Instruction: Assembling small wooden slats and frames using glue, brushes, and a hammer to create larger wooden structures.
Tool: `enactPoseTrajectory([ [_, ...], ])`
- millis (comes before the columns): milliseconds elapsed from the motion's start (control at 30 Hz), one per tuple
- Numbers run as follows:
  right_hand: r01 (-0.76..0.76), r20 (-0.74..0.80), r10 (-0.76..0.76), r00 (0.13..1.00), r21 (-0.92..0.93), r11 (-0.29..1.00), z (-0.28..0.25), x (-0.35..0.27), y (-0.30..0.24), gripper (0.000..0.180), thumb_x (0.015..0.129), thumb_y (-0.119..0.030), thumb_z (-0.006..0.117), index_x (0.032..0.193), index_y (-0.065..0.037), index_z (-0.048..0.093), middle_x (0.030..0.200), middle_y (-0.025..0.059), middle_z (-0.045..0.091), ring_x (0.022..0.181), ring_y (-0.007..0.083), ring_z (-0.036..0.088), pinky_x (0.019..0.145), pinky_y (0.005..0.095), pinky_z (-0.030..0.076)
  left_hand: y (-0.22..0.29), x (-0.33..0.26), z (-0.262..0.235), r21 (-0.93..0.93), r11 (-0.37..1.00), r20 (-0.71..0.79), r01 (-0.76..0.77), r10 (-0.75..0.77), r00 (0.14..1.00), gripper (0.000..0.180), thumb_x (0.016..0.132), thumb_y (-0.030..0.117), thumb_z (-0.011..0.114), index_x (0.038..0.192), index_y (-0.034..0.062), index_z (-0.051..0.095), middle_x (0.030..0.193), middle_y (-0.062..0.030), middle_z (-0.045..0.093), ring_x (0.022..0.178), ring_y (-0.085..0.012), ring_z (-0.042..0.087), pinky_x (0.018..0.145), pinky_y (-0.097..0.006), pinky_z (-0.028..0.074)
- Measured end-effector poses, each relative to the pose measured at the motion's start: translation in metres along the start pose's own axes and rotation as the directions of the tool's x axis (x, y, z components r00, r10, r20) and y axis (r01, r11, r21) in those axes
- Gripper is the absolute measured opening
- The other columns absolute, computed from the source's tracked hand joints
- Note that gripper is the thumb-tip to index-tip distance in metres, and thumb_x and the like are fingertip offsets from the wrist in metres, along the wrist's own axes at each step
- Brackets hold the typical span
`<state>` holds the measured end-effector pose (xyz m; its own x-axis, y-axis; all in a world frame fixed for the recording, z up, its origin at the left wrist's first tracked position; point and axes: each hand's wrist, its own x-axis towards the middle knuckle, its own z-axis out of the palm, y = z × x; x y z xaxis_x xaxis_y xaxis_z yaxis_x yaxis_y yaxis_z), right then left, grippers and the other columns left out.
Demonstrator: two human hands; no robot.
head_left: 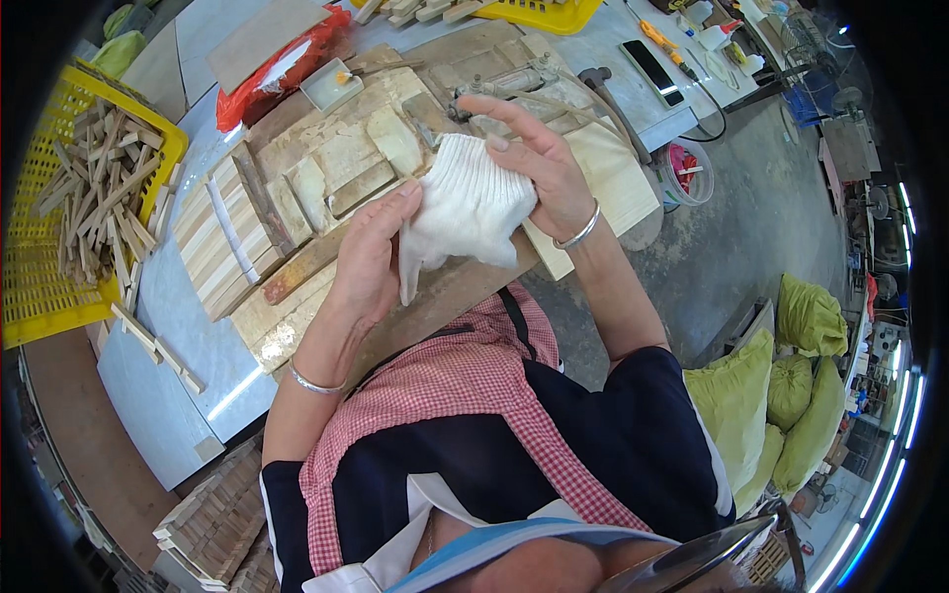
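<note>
A white knitted work glove (465, 212) hangs between my two hands, its ribbed cuff upward and its fingers pointing down toward me. My left hand (368, 247) pinches the glove's left edge, thumb on top. On the other side, my right hand (554, 183) grips the cuff, with the thumb pressed on it and the index finger stretched out past it. Some fingers of both hands are hidden behind the fabric. Beneath the glove lies a worn wooden work board (346, 173) with blocks fixed on it. Striped glued wood strips (213, 242) lie at its left.
At the left stands a yellow basket (163, 124) with many wooden sticks (109, 188). A hammer (618, 114), a phone (652, 74) and a screwdriver (660, 38) lie toward the far right. Beside the table are a bucket (700, 183) and green sacks (736, 395). A small tray (331, 87) sits farther back.
</note>
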<state>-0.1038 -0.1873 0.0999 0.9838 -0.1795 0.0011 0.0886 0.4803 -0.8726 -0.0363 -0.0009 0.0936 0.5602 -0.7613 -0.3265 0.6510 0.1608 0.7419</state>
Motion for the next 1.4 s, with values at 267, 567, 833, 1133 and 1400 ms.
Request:
enactPoseTrajectory([
  [267,0.265,0.26,-0.153,0.953,-0.48,0.836,-0.013,-0.014,0.01,0.049,0.084,-0.018,0.068,0.129,-0.007,0.053,0.113,0.0073,0.058,0.104,0.0173,0.056,0.09,0.0293,0.045,0.005,0.001,-0.004,-0.114,0.988,-0.074,-0.101,0.093,0.993,0.034,0.097,0.028,0.05,0.112,-0.0018,0.058,0.104,-0.0073,0.064,0.092,-0.012,0.06,0.08,-0.027,0.048],
  [567,0.284,0.268,-0.115,0.956,-0.766,0.577,-0.022,-0.008,0.001,0.024,0.081,-0.015,0.068,0.103,-0.005,0.066,0.107,0.0078,0.057,0.101,0.0203,0.055,0.085,0.0305,0.044,0.003,-0.003,0.0,0.357,0.819,0.03,-0.45,0.471,0.882,0.036,0.086,0.017,0.066,0.116,-0.0008,0.057,0.112,-0.0106,0.059,0.101,-0.0144,0.057,0.083,-0.028,0.049],
  [833,0.263,0.266,-0.112,0.957,-0.642,0.72,-0.01,-0.003,0.013,0.022,0.086,-0.017,0.063,0.103,-0.002,0.064,0.111,0.0101,0.06,0.102,0.0195,0.057,0.085,0.0299,0.045,0.005,-0.004,-0.017,0.75,0.585,0.098,-0.308,0.363,0.927,0.023,0.083,0.019,0.069,0.095,0.0004,0.064,0.085,-0.0062,0.063,0.082,-0.0123,0.059,0.07,-0.026,0.047],
  [1133,0.462,0.294,-0.452,0.842,-0.825,0.324,0.038,-0.011,0.075,0.063,0.086,-0.032,0.064,0.131,0.006,0.04,0.125,0.0233,0.049,0.112,0.0354,0.051,0.092,0.0396,0.042,-0.006,0.006,-0.024,0.349,0.887,-0.28,-0.302,0.406,0.87,0.019,0.09,0.016,0.061,0.1,-0.0004,0.056,0.082,-0.004,0.061,0.072,-0.0088,0.057,0.062,-0.024,0.046],
  [1400,0.366,0.255,-0.305,0.918,-0.84,0.399,0.037,0.005,0.071,0.057,0.081,-0.017,0.068,0.13,0.003,0.046,0.123,0.0215,0.051,0.108,0.0358,0.051,0.091,0.0383,0.043,-0.004,-0.021,-0.038,0.175,0.934,-0.13,-0.311,0.335,0.933,0.024,0.092,0.016,0.058,0.109,0.0001,0.054,0.095,-0.0074,0.063,0.088,-0.0131,0.06,0.076,-0.029,0.049],
])
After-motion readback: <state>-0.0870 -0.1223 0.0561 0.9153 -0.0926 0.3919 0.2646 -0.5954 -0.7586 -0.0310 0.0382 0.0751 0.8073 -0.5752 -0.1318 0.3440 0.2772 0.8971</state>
